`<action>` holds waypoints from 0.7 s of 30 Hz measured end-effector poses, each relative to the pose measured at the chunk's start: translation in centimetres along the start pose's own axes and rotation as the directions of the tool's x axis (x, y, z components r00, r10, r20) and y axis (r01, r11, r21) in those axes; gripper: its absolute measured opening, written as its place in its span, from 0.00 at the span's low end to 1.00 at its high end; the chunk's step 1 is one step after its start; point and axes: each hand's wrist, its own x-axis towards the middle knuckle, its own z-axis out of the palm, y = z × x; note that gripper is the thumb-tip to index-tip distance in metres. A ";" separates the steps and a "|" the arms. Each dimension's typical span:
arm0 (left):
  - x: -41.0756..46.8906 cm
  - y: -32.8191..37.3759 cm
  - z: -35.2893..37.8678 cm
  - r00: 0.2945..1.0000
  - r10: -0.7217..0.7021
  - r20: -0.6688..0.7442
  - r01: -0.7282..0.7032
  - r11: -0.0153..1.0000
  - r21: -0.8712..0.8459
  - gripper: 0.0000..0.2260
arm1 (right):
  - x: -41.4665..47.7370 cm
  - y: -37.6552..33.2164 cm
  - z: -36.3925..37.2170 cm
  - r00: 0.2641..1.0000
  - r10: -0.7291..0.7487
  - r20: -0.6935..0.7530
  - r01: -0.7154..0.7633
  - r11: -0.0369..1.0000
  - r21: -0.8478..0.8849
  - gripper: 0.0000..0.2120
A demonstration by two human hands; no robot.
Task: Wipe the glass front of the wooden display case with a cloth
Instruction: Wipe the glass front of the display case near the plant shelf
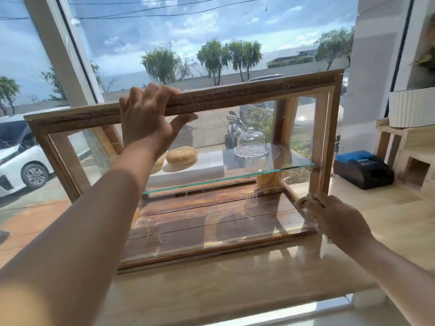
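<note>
A wooden display case point(235, 96) with a glass front point(211, 208) stands on a light wooden counter in front of a big window. My left hand point(148, 116) grips the case's top front rail, fingers over the top and thumb underneath. My right hand point(334, 222) is closed on a pale cloth point(303, 201), mostly hidden under the fingers, pressed against the lower right corner of the glass near the right post. Streaks and reflections show on the lower part of the glass.
Inside, a glass shelf point(235, 177) carries sesame buns point(181, 155) on a white board and a glass-domed cake stand point(251, 148). A black and blue receipt printer point(362, 169) and a white ribbed planter point(410, 108) on wooden shelving stand at the right.
</note>
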 end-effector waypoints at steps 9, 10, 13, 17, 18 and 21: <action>0.1 0.2 -0.2 1.000 -0.015 0.008 0.015 1.000 -0.008 0.25 | 14.0 1.9 -11.5 0.875 -0.001 -0.483 -0.002 1.000 -0.005 0.05; 0.1 0.2 -0.2 1.000 -0.016 0.009 0.016 1.000 -0.006 0.25 | 13.5 1.6 -11.0 0.879 0.017 -0.477 -0.014 1.000 0.010 0.05; 0.0 0.0 -0.2 1.000 -0.018 0.005 0.018 1.000 -0.013 0.26 | 9.4 0.0 -7.5 0.908 -0.014 -0.419 0.019 1.000 0.008 0.08; 0.2 0.2 -0.2 1.000 -0.022 0.018 0.022 1.000 -0.018 0.26 | 2.0 -1.6 -0.3 0.985 -0.059 -0.160 0.057 0.998 -0.020 0.17; 0.2 0.1 -0.3 1.000 -0.024 0.014 0.024 1.000 -0.016 0.25 | 0.5 -1.8 1.3 0.996 -0.072 -0.058 0.071 0.997 -0.018 0.21; 0.1 0.1 -0.2 1.000 -0.019 0.012 0.019 1.000 -0.022 0.24 | -1.4 -1.8 3.1 0.986 -0.146 0.087 0.148 0.989 -0.019 0.26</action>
